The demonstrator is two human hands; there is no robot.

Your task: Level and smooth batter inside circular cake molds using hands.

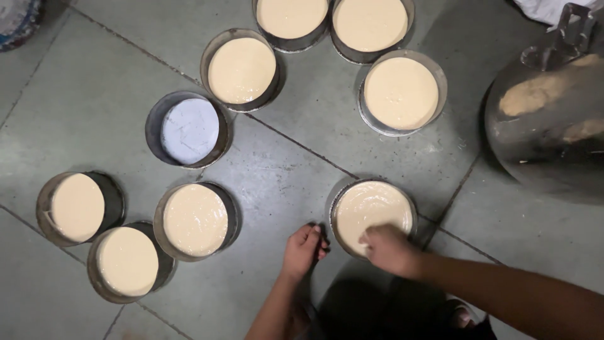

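Head view, looking straight down: round metal tin on the floor, directly under the right hand, filled nearly to the rim with pale, wet batter. Right hand bunched loosely, fingertips down on the batter surface at the near edge; whether anything is pinched there, cannot tell. Left hand just beside the tin's left wall, fingers curled against the floor, gripping nothing visible. Likely heavy for its size, rigid in the wall, with soft liquid contents that would slop if tipped; probably slick wherever batter has smeared. Best taken by the outer wall on two opposite sides, kept level.

Further left of the hands, three more filled tins in a cluster. Beyond the hands, one tin lined with white paper and no batter, then four more filled ones in an arc. Far right, a large steel vessel, streaked with batter. Underneath, grey-green tiled floor with dark grout lines, dimly lit.
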